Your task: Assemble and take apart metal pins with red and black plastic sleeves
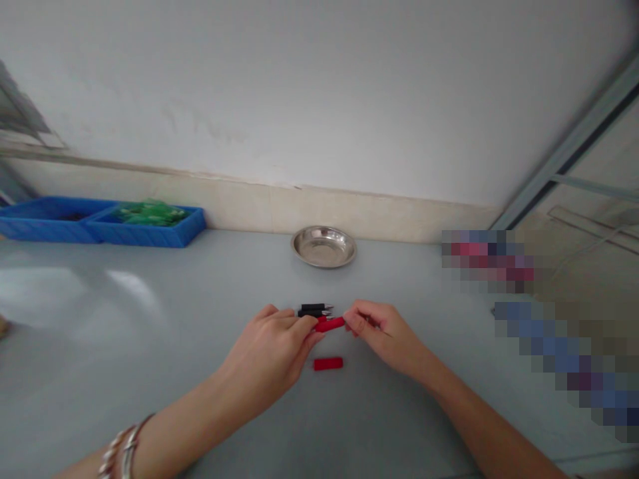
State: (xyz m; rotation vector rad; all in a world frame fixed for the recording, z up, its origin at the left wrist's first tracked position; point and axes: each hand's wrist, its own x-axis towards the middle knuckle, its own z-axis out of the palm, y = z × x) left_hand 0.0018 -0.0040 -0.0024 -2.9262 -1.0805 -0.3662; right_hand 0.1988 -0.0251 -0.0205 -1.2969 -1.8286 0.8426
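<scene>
Two bare hands are gripping one slim red barrel above the middle of the grey table. The left hand is holding its left end between thumb and fingers; the right hand is pinching its right end with the fingertips. The barrel is probably weighing little and behaving as a stiff part, its surface perhaps turning or slipping slightly under light pressure. Breakage is seeming unlikely. The two ends are offering the sounder hold, one per hand, with the middle staying uncovered.

The left hand is lying palm down, its fingers bending over the work, while its forearm is reaching in from the near left and carrying bracelets at the wrist. The right hand is curling inward, its forearm slanting in from the near right.

Just beyond the left fingers, black pens are lying with their metal tips pointing right. On the near side, a loose red piece is resting apart from both hands. Farther off, a metal dish is sitting near the wall. At far left, blue trays are standing side by side, the right one containing green material.
</scene>
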